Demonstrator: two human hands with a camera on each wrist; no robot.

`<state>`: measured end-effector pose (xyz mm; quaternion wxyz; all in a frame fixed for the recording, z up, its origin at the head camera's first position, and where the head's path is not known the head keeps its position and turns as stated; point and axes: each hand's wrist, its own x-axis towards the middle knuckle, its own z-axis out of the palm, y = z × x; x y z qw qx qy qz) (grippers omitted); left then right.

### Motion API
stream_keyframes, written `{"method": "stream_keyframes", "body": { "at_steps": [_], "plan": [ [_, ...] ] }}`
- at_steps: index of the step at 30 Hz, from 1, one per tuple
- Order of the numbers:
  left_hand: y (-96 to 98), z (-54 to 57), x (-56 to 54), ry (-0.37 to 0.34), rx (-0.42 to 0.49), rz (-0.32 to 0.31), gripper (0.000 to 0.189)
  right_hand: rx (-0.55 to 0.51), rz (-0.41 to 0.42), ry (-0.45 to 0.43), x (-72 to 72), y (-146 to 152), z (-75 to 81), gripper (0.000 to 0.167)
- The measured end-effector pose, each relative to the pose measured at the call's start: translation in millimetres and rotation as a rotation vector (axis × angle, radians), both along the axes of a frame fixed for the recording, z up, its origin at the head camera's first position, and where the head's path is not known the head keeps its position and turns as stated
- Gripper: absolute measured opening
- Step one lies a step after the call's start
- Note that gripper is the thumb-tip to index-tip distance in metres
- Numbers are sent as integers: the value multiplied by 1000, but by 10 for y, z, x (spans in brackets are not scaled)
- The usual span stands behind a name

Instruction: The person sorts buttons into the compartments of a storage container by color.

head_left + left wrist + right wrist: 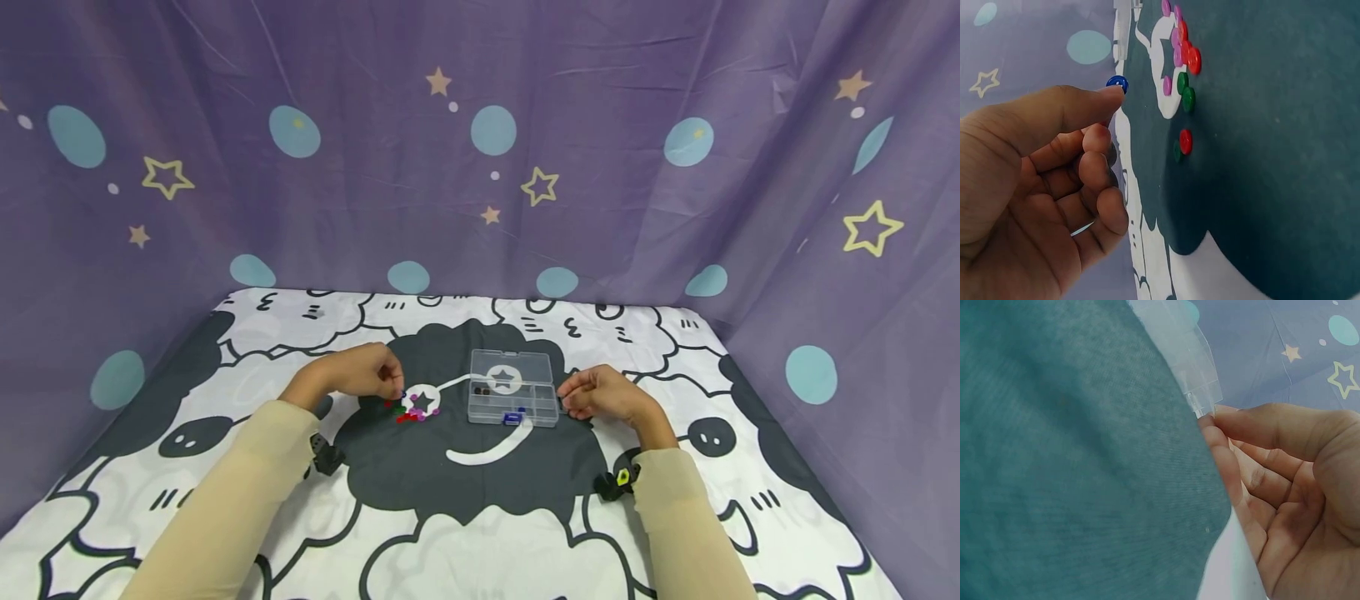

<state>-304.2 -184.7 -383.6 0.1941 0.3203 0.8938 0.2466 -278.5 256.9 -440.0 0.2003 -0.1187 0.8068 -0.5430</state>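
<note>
My left hand (367, 371) pinches a small blue button (1118, 82) between thumb and forefinger, just above the dark patch of the cloth. Below it lie loose buttons: red ones (1194, 60), green ones (1189, 99) and pinkish-purple ones (1167, 85). To their right stands a clear plastic compartment box (491, 410) with its lid (525, 364) raised at the back. Blue buttons (514, 418) lie in its front row, and a few dark brown ones (482, 391) sit behind on the left. My right hand (603, 392) holds the box's right edge between thumb and fingers.
A black-and-white cartoon cloth (510, 550) covers the table. Purple curtain (600, 225) with stars and blue spots hangs behind and at both sides. Each wrist carries a small black device, such as the right one (618, 481).
</note>
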Motion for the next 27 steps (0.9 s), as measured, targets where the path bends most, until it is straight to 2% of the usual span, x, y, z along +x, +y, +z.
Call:
{"method": "stream_keyframes", "body": {
  "at_steps": [12, 27],
  "plan": [
    [155, 22, -50, 16, 20, -37, 10, -6, 6, -1, -9, 9, -5, 23],
    [419, 129, -85, 40, 51, -84, 10, -6, 6, -1, -11, 16, -12, 22]
  ]
}}
